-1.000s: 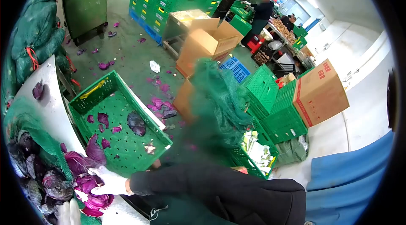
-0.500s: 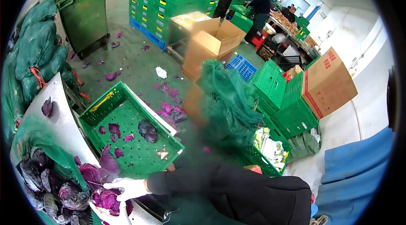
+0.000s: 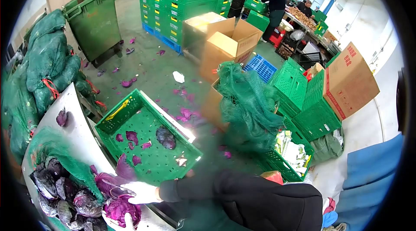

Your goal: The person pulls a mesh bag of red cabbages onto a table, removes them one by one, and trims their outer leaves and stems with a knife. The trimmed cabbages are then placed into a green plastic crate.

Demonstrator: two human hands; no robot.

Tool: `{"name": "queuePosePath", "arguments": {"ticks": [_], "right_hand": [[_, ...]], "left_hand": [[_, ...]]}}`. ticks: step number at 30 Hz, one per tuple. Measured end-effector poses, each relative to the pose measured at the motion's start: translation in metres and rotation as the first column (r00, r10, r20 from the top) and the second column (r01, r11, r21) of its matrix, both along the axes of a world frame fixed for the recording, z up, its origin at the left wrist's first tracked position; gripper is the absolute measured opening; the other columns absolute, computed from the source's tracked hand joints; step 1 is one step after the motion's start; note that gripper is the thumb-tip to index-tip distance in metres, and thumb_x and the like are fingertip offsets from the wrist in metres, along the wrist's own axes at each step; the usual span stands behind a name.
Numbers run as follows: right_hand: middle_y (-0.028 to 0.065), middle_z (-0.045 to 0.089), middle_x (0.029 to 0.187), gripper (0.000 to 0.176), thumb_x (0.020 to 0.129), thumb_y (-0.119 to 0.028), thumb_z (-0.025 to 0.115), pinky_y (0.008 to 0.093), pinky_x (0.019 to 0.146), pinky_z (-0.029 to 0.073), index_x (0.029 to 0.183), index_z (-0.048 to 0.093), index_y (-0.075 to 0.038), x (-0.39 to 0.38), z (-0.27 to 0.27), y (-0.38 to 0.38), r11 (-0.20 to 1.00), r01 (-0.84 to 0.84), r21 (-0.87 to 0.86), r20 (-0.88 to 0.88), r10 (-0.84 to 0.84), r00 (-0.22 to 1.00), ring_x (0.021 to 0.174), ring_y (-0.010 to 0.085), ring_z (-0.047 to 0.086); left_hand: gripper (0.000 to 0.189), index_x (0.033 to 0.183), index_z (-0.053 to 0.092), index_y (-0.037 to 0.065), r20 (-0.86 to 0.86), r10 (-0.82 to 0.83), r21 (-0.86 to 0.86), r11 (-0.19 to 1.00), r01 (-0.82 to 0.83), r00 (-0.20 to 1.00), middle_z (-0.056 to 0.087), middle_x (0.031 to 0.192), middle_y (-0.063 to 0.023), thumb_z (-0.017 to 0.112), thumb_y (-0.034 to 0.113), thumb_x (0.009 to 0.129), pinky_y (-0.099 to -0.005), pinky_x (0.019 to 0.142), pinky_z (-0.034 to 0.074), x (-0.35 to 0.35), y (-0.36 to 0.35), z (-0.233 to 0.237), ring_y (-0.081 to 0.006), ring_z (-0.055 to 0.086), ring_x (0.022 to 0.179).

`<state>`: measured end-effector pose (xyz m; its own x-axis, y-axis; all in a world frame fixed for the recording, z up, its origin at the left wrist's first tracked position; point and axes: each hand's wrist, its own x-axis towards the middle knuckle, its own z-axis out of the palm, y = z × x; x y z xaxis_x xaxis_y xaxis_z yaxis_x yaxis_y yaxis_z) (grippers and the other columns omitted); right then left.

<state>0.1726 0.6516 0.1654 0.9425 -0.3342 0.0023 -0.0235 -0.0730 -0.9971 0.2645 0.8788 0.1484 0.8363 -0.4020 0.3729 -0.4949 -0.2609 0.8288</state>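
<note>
A peeled red cabbage [image 3: 122, 210], bright purple, rests in my white-gloved left hand [image 3: 128, 221], whose fingers curl round its lower side. Just above it, my white-gloved right hand [image 3: 145, 193] is closed on the edge of large loose purple cabbage leaves [image 3: 109, 184]. A thin pale line runs along these leaves by the fingers; I cannot make out what it is. To the left, several dark unpeeled red cabbages [image 3: 66, 188] spill from a green mesh bag [image 3: 71, 161] on the white table [image 3: 69, 137].
Beyond the table sits a green crate [image 3: 149, 161] with scattered leaves inside. Full mesh sacks [image 3: 47, 62] are piled at left, near a green wheeled bin [image 3: 93, 22]. Leaf scraps litter the floor. At right are an open carton [image 3: 229, 42], bunched netting [image 3: 249, 105] and crates. People work farther back.
The cabbage in my left hand now shows more of its round purple surface, with the right hand lifted slightly off it. The whole view has shifted, so the scene sits farther right.
</note>
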Motion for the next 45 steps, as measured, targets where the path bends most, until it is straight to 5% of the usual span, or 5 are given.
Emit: {"name": "queuePosePath", "arguments": {"ticks": [11, 15, 25, 30, 45], "right_hand": [[0.0141, 0.067, 0.093, 0.025, 0.083, -0.023, 0.07, 0.0411, 0.073, 0.053, 0.099, 0.064, -0.004, 0.036, -0.016, -0.126, 0.784, -0.136, -0.606, -0.275, -0.046, 0.96, 0.081, 0.0298, 0.065], [0.0077, 0.065, 0.098, 0.037, 0.083, -0.026, 0.078, 0.037, 0.068, 0.052, 0.108, 0.063, -0.003, 0.043, 0.033, -0.111, 0.992, 0.126, 0.003, -0.056, -0.126, 0.991, 0.077, 0.0198, 0.062], [0.0008, 0.053, 0.107, 0.043, 0.083, -0.014, 0.08, 0.0221, 0.071, 0.047, 0.12, 0.061, -0.001, 0.027, 0.045, -0.041, 0.955, -0.286, -0.076, -0.151, 0.272, 0.95, 0.079, 0.009, 0.052], [0.0156, 0.065, 0.089, 0.014, 0.096, -0.018, 0.062, 0.0445, 0.066, 0.055, 0.092, 0.063, -0.004, 0.022, 0.038, -0.047, 0.824, -0.083, -0.56, 0.173, 0.215, 0.961, 0.074, 0.0374, 0.065], [-0.0002, 0.063, 0.085, 0.035, 0.095, -0.019, 0.068, 0.0229, 0.057, 0.047, 0.124, 0.06, -0.003, 0.028, -0.001, -0.038, 0.952, 0.093, 0.291, -0.383, 0.026, 0.924, 0.067, 0.0073, 0.058]], "left_hand": [[0.104, 0.152, 0.028, -0.001, -0.431, -0.055, 0.043, 0.996, 0.081, 0.901, 0.041, 0.147, -0.0178, 0.087, 0.021, 0.069, -0.0432, 0.114, 0.034, -0.018, -0.052, 0.083, -0.0304, 0.043, 0.135], [0.114, 0.152, 0.024, -0.001, -0.443, 0.011, 0.21, 0.973, 0.092, 0.897, 0.04, 0.148, -0.0175, 0.092, 0.017, 0.063, -0.0415, 0.115, 0.034, -0.026, -0.059, 0.104, -0.0288, 0.042, 0.137], [0.117, 0.155, 0.028, 0.008, -0.207, 0.044, 0.455, 0.889, 0.056, 0.977, 0.028, 0.157, -0.0211, 0.093, 0.032, 0.061, -0.0487, 0.122, 0.014, -0.034, -0.059, 0.093, -0.0379, 0.013, 0.15], [0.107, 0.153, 0.032, 0.008, -0.2, 0.129, 0.297, 0.953, -0.065, 0.971, 0.036, 0.15, -0.0171, 0.091, 0.015, 0.065, -0.041, 0.117, 0.029, -0.045, -0.063, 0.075, -0.0309, 0.035, 0.14], [0.095, 0.153, 0.021, 0.009, -0.681, 0.123, -0.14, 0.945, -0.294, 0.722, 0.036, 0.142, -0.0143, 0.082, 0.015, 0.08, -0.0388, 0.105, 0.044, -0.045, -0.059, 0.077, -0.0244, 0.043, 0.128]]}}
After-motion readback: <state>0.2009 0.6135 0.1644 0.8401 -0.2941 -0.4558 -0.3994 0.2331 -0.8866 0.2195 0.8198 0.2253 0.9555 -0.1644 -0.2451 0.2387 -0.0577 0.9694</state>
